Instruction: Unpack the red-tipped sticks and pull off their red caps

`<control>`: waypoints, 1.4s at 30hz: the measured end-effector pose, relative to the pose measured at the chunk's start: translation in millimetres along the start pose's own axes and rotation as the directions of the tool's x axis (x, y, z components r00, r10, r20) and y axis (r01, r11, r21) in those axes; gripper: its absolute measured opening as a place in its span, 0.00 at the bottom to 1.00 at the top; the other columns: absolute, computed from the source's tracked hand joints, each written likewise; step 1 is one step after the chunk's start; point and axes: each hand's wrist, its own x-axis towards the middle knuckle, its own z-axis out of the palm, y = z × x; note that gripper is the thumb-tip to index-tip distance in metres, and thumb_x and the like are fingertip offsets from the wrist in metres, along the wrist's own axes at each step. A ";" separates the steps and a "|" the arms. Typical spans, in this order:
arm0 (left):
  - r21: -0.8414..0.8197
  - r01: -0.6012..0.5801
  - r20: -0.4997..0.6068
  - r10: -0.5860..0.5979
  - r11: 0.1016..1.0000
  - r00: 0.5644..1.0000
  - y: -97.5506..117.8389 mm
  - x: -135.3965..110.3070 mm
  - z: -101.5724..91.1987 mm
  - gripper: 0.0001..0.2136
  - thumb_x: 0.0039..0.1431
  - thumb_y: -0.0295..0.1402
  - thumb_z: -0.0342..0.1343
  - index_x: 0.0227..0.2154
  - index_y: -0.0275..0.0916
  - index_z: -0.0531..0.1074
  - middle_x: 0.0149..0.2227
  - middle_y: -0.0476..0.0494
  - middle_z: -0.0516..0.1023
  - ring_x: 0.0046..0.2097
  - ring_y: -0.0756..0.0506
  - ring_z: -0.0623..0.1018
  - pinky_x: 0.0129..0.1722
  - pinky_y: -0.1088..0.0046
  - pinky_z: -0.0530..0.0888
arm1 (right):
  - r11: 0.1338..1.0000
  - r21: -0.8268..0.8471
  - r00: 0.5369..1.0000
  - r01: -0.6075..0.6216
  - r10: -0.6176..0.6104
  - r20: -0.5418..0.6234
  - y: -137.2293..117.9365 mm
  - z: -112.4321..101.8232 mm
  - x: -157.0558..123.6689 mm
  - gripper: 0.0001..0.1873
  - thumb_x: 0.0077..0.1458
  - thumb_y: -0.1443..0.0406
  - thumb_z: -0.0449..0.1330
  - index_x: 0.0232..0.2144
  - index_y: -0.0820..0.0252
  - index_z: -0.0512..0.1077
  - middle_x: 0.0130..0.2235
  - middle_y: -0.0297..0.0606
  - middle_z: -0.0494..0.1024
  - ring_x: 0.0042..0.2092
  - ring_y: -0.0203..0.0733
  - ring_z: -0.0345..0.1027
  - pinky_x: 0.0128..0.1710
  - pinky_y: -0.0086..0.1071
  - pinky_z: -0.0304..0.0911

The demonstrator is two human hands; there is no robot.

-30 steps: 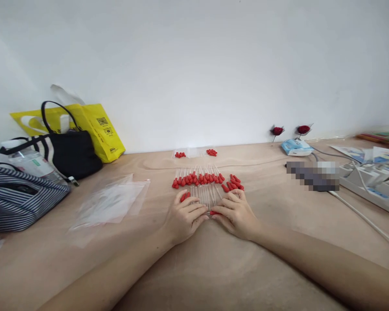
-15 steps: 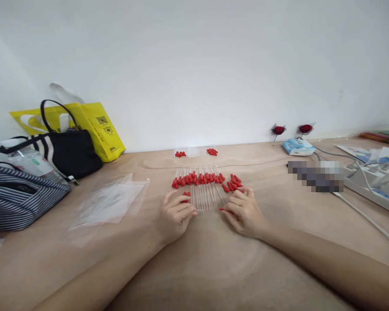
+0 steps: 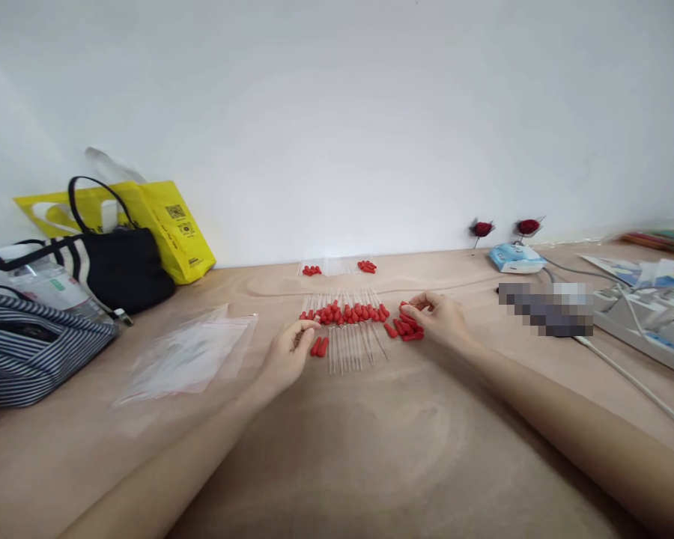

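My left hand [image 3: 290, 350] is at the left end of a row of red rubber bulbs [image 3: 337, 313], its thumb and forefinger curled close together. Whatever lies between those fingertips, if anything, I cannot make out. Two loose red bulbs [image 3: 319, 346] lie just right of its thumb. My right hand [image 3: 439, 318] pinches a red bulb [image 3: 405, 307] at the top of a small heap of loose red bulbs [image 3: 409, 327]. Between my hands, thin clear tubes [image 3: 353, 350] lie side by side on the table, pointing toward me. More tubes stretch away behind the bulb row.
Clear zip bags [image 3: 191, 355] lie on the left, near a striped pouch [image 3: 45, 344], a black bag [image 3: 129, 266] and a yellow bag [image 3: 183, 232]. Bagged red bulbs [image 3: 367, 266] lie by the wall. To the right are a tissue pack [image 3: 517, 258] and a white cable [image 3: 634, 382].
Both hands have moved away from me, off the near ends of the tubes. My left hand went to the bulb row's left end, my right to the loose heap.
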 end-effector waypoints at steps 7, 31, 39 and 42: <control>-0.201 0.362 0.070 -0.355 0.910 0.932 -19.4 16.2 -19.1 0.12 0.44 0.40 0.54 0.27 0.35 0.71 0.20 0.51 0.69 0.23 0.52 0.70 0.26 0.77 0.68 | 0.981 -0.192 0.996 0.027 -0.011 0.084 -14.7 12.6 13.4 0.13 0.44 0.53 0.56 0.23 0.55 0.72 0.29 0.34 0.75 0.39 0.43 0.63 0.42 0.38 0.48; 0.439 -0.005 0.204 -0.094 0.898 0.974 27.7 33.4 37.3 0.03 0.45 0.28 0.53 0.25 0.38 0.65 0.22 0.49 0.70 0.27 0.48 0.71 0.27 0.75 0.63 | 0.954 -0.284 0.973 -0.095 0.150 0.176 -21.9 12.0 32.8 0.12 0.46 0.56 0.53 0.27 0.54 0.74 0.31 0.37 0.76 0.39 0.45 0.65 0.41 0.38 0.50; 0.352 -0.144 0.083 0.122 0.925 0.989 16.6 13.0 23.6 0.04 0.51 0.33 0.51 0.27 0.38 0.65 0.28 0.49 0.71 0.30 0.49 0.71 0.30 0.74 0.66 | 0.915 -0.366 0.920 -0.167 0.278 0.275 -38.6 37.9 63.7 0.15 0.41 0.55 0.58 0.26 0.61 0.73 0.32 0.44 0.75 0.39 0.49 0.67 0.44 0.43 0.52; 0.360 -0.266 0.006 0.283 0.894 0.959 4.6 -0.8 16.2 0.03 0.53 0.32 0.49 0.28 0.39 0.65 0.31 0.47 0.71 0.35 0.48 0.70 0.35 0.72 0.66 | 0.901 -0.390 0.896 -0.189 0.321 0.307 -38.9 43.1 70.4 0.18 0.39 0.54 0.59 0.29 0.62 0.72 0.34 0.46 0.75 0.40 0.50 0.67 0.42 0.43 0.54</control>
